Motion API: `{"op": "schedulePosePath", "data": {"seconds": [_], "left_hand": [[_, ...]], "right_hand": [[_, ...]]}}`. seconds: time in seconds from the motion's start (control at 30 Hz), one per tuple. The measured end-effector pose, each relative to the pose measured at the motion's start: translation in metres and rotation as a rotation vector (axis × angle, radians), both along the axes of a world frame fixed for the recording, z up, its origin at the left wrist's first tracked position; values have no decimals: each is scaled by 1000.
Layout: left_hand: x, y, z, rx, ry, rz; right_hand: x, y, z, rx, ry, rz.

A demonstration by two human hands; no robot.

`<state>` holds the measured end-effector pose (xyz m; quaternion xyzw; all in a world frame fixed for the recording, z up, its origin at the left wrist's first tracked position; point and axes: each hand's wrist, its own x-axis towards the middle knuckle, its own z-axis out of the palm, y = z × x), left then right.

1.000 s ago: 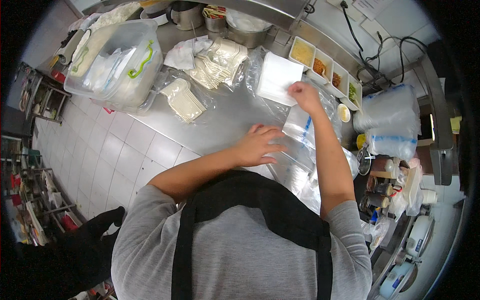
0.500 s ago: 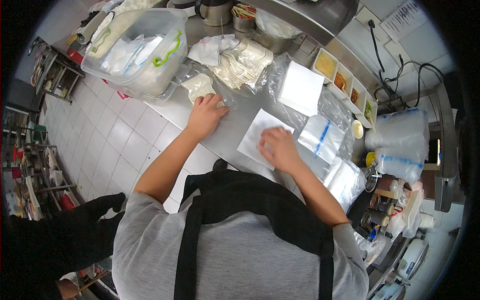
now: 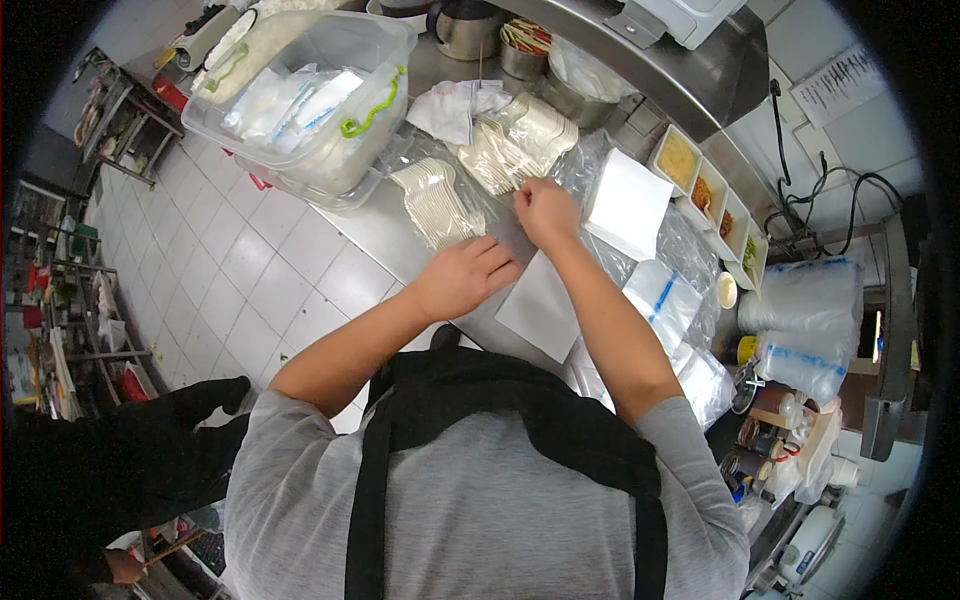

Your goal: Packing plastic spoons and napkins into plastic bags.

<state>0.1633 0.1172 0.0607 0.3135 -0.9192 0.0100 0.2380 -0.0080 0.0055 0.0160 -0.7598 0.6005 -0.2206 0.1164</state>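
My left hand [image 3: 466, 278] hovers over the steel counter, fingers loosely bent and slightly apart, with nothing visible in them. Just beyond it lies a clear bag of nested cream disposable spoons [image 3: 436, 197]. My right hand [image 3: 548, 214] is closed at the near end of a second, larger pile of cream spoons [image 3: 515, 145] in clear plastic. Its fingertips are turned away, so what they pinch, if anything, is hidden. A white paper sheet [image 3: 540, 310] rests on the counter below both hands, partly covered by my right forearm. To the right sits a stack of white paper [image 3: 628, 205].
A lidless clear plastic tub [image 3: 300, 170] holding bags stands at the counter's left edge. White trays of food [image 3: 705, 190] line the back right. Flat plastic bags [image 3: 665, 290] lie right of my forearm. Dark-clothed legs [image 3: 190, 430] of another person show lower left.
My left hand has come off the bagged spoons, toward me and right. My right hand has left the white sheet and moved up to the larger spoon pile. The view has shifted slightly.
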Motion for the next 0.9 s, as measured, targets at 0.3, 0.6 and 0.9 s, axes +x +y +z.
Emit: {"op": "schedulePosePath", "data": {"seconds": [0.3,0.6,0.9], "left_hand": [[31,31,-21,603,887,730],[48,64,-53,902,548,747],[-24,55,-52,1202,1082,515]], "right_hand": [[-113,107,-3,245,-190,-130],[-56,62,-8,-45,-30,-6],[-45,108,21,429,-913,-190]]}}
